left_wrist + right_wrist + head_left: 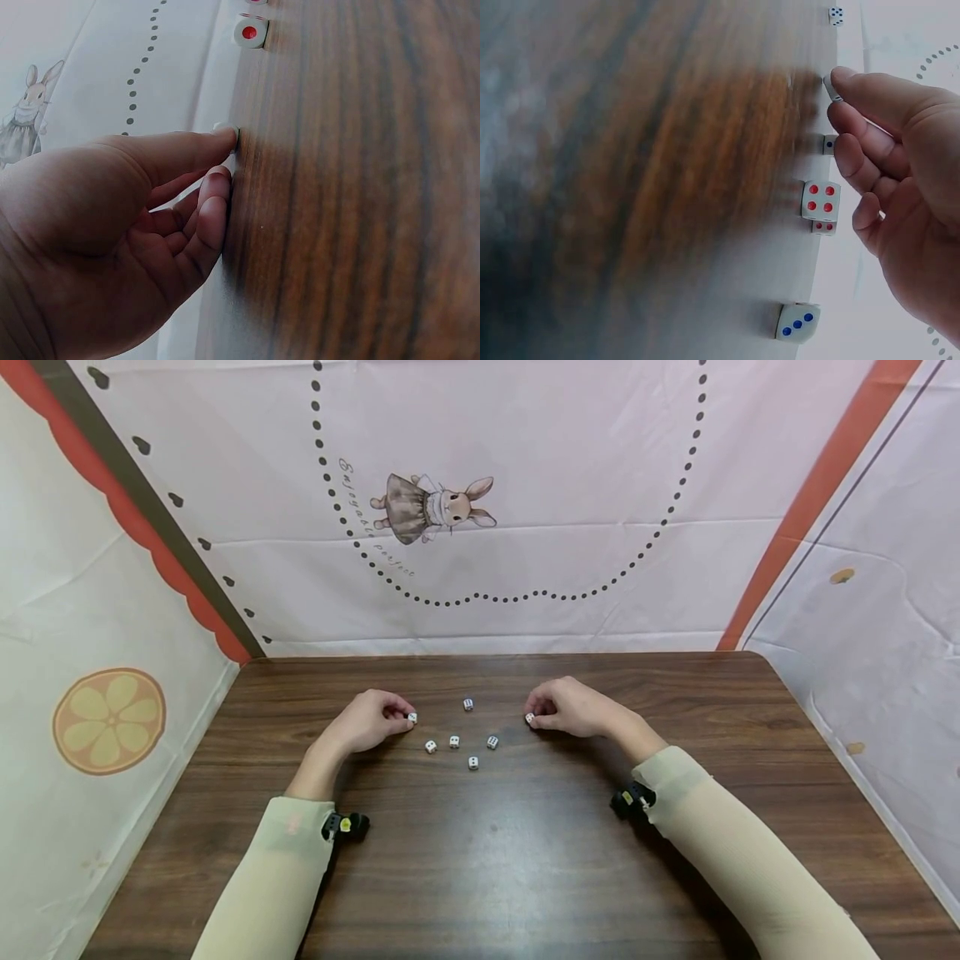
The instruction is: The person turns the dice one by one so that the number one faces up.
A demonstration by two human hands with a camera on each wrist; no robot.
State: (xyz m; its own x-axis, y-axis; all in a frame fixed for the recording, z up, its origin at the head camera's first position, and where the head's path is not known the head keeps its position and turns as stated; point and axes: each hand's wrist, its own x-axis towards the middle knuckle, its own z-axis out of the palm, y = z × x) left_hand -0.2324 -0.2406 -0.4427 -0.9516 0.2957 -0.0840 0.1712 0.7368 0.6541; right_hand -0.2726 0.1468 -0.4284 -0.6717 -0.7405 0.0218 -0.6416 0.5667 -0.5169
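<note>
On the left, my left hand (366, 720) pinches a white die (412, 717) between thumb and fingers, low over the wooden table. In the left wrist view the thumb (187, 150) covers most of that die. Across from it, my right hand (576, 707) holds another white die (529, 718) at its fingertips, close to the tabletop. From the right wrist, a sliver of this die (831, 88) shows between thumb and index finger. Several loose dice lie between the hands, among them one at the back (468, 703) and one at the front (473, 763).
The dark wood-grain table (495, 868) runs back to a white cloth wall (570, 560) printed with a rabbit and dotted lines. More cloth hangs along the left and right sides. A small black camera (352, 827) is strapped at the left cuff, another (632, 799) at the right.
</note>
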